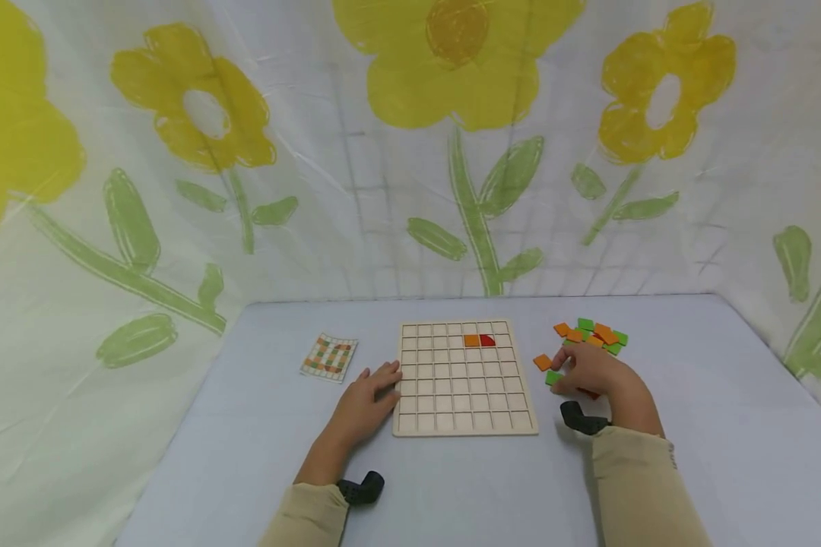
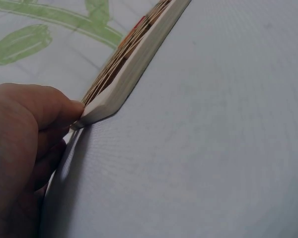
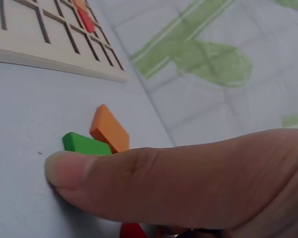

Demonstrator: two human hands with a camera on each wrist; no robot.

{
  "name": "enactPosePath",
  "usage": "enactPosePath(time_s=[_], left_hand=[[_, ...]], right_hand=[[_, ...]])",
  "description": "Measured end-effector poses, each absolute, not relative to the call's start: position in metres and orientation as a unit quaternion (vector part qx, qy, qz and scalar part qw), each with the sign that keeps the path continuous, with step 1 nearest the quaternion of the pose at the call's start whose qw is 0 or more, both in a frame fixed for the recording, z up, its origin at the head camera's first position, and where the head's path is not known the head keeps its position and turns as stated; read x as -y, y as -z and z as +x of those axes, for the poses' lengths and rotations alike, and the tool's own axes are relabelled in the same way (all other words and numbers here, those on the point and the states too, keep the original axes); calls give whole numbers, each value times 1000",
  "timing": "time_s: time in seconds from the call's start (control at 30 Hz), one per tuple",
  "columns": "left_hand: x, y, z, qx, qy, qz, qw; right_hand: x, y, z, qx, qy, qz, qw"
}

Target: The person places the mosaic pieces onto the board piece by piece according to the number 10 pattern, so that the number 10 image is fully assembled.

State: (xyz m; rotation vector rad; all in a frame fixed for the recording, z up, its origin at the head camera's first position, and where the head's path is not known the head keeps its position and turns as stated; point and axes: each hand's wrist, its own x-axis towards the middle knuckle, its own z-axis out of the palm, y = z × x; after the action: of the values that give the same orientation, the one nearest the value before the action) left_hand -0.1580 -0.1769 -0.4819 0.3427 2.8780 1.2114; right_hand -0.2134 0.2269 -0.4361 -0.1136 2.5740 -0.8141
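left hand (image 1: 368, 399) spread against the left edge of a pale wooden grid board (image 1: 451, 387), right hand (image 1: 594, 372) curved over a flat green tile (image 1: 553, 377) right of the board, on the white worktop (image 1: 465, 486), whether pinching it I cannot tell

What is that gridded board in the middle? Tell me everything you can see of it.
The pale, wood-like rectangular board lies flat on the whitish table. Thin raised strips divide its top into small square cells inside a plain border; its edge looks thick and its corners slightly rounded. In the second row from the far side, a square orange tile and a red tile with one curved side sit side by side. The person's left hand touches its left edge.
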Motion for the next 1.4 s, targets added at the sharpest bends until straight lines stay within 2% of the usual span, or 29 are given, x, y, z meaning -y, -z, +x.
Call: enactPosePath(time_s=[0.23,0.37,0.7,0.97,1.2,1.4], left_hand=[[176,483,-161,-918,-380,112,-2],[177,483,-161,-918,-382,109,-2],[177,480,-160,-916,-386,107,0],[178,480,-159,-914,-392,100,6],[177,481,-158,-916,-388,104,10],[176,478,-157,-917,-385,104,8]], right_hand=[[-217,444,-220,-945,286,-18,159],[-207,448,-226,-954,272,-39,119],[-194,449,-231,-957,270,-30,104],[-168,449,-232,-951,287,-91,65],[-137,449,-227,-941,305,-112,98],[-132,446,-227,-948,289,-99,90]])
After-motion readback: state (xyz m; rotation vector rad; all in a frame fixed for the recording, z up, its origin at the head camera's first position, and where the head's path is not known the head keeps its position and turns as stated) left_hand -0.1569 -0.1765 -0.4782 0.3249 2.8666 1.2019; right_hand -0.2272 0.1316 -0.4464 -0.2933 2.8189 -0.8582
